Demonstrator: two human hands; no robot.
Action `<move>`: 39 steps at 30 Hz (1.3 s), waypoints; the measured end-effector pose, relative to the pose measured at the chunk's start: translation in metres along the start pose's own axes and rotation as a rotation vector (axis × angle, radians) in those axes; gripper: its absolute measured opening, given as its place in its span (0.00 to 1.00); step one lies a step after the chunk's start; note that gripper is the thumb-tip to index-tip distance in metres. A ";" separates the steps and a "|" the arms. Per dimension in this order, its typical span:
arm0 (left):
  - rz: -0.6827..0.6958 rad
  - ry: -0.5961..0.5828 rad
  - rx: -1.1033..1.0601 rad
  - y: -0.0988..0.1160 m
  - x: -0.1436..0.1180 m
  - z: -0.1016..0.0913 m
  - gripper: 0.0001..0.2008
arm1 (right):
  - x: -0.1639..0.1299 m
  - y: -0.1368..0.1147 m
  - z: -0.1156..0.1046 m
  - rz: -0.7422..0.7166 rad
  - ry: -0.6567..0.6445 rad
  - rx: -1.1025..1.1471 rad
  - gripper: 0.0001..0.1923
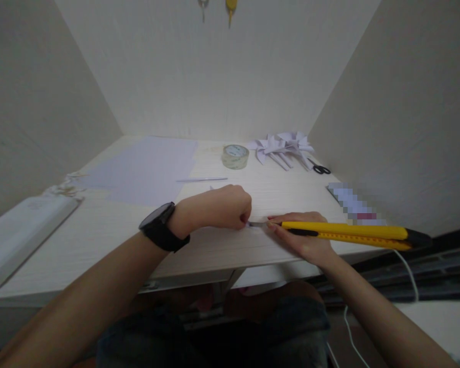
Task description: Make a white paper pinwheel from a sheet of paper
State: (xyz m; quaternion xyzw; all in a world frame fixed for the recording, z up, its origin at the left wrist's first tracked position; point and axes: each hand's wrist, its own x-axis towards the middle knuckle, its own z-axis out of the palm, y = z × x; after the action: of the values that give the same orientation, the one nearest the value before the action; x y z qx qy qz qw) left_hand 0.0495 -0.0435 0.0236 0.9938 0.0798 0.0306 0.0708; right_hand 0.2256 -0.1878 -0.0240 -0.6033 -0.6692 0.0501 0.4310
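Grip of the right hand (304, 240) closed around the yellow utility knife (348, 232), fingers wrapped along its underside. Grip of the left hand (224, 207) curled into a loose fist, fingertips pinched on something at the blade tip; too small and hidden under the knuckles to identify. Blade (257, 224) short, grey, partly blurred. Long axis of the knife nearly level across the view, blade end pointing left toward the left hand, black tail end (419, 238) pointing right, past the counter (111, 230) edge. Knife low over the near edge of the counter; contact with the surface not discernible. Beyond the knife: tape roll (235, 156), folded paper pinwheels (285, 148), black-handled scissors (320, 168). Right of the tape, a blurred-out patch (352, 203), unreadable.
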 end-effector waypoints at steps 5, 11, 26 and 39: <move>-0.006 0.000 0.009 0.002 -0.001 -0.001 0.08 | 0.000 0.000 0.000 -0.025 0.005 -0.006 0.08; -0.038 -0.029 0.042 0.005 -0.002 -0.004 0.09 | 0.001 0.000 0.000 -0.066 0.023 -0.068 0.09; -0.041 -0.051 0.033 0.005 -0.002 -0.005 0.09 | -0.001 0.004 0.000 -0.116 0.035 -0.065 0.08; -0.070 -0.049 0.010 0.004 -0.003 -0.004 0.08 | -0.001 0.004 0.000 -0.102 0.026 -0.063 0.08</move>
State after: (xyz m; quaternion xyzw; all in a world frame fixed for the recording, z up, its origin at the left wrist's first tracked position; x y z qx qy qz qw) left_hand 0.0469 -0.0469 0.0284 0.9912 0.1130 0.0033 0.0688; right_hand 0.2282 -0.1874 -0.0268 -0.5822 -0.6947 -0.0007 0.4225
